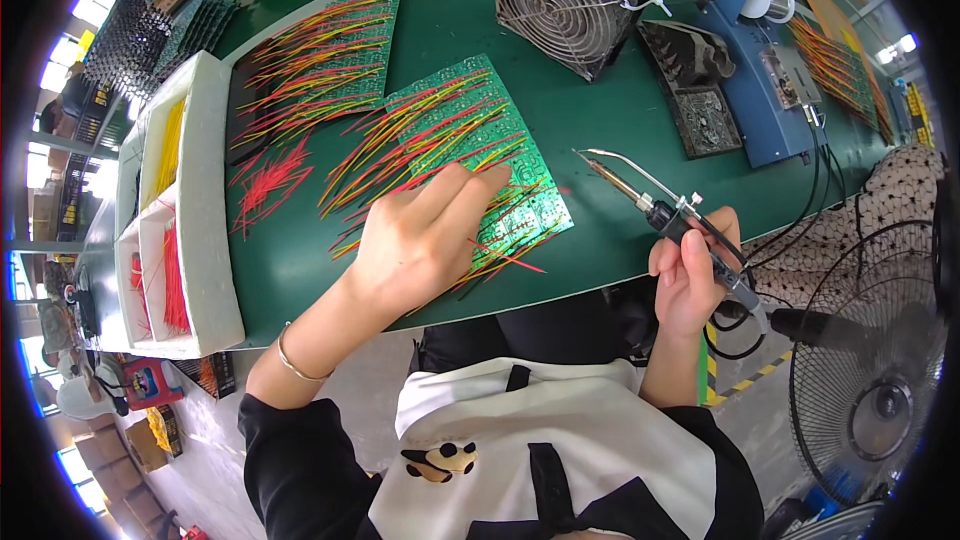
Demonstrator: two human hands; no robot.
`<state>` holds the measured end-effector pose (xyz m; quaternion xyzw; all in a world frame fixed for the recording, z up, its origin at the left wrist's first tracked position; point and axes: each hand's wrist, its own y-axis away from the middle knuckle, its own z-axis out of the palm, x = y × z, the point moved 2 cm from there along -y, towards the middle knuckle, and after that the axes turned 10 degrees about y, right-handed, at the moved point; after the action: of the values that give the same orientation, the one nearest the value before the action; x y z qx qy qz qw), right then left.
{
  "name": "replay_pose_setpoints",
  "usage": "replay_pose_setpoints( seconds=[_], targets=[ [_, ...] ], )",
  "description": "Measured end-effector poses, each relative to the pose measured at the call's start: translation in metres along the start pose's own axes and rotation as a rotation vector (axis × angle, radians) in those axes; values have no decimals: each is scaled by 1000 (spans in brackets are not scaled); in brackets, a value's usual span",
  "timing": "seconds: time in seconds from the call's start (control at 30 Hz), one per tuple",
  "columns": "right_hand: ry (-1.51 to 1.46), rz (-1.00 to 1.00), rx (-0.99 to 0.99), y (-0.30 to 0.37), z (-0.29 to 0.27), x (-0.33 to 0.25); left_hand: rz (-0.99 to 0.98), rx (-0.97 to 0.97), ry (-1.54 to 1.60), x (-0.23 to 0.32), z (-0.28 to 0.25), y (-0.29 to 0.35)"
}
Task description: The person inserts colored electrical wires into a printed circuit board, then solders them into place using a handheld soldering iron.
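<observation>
My left hand (425, 225) is over a green circuit board panel (505, 100), its fingers curled and pinched together near the panel's right part. Red wire ends poke out beside the fingertips; what they grip is hidden. Rows of red, yellow and black wires (355, 165) stick out from the panel toward the left. In my right hand (698, 275) is a soldering iron (665, 220) with a thin metal feed tube along it. Its tip points up and left, apart from the panel.
Left of the panel lie loose red wires (268, 185) and a second wired panel (370, 50). A white foam box (205, 210) holds yellow and red wires. Behind are a square fan (555, 5), a blue solder feeder (750, 80) with a spool, and an iron stand (700, 105).
</observation>
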<state>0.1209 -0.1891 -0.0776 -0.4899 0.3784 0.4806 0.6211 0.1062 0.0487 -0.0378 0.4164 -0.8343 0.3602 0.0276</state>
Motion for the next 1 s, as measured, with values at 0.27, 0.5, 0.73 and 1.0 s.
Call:
replay_pose_setpoints(
  seconds=[0.27, 0.5, 0.73, 1.0],
  targets=[
    [57, -2, -9, 1, 2, 1, -60, -20, -59, -2, 12, 7],
    [104, -28, -22, 0, 0, 4, -107, 77, 32, -4, 12, 9],
    [105, -20, -17, 1, 4, 2, -46, 89, 48, -12, 17, 14],
    [113, 3, -38, 3, 3, 1, -41, 89, 16, -12, 18, 14]
  ],
)
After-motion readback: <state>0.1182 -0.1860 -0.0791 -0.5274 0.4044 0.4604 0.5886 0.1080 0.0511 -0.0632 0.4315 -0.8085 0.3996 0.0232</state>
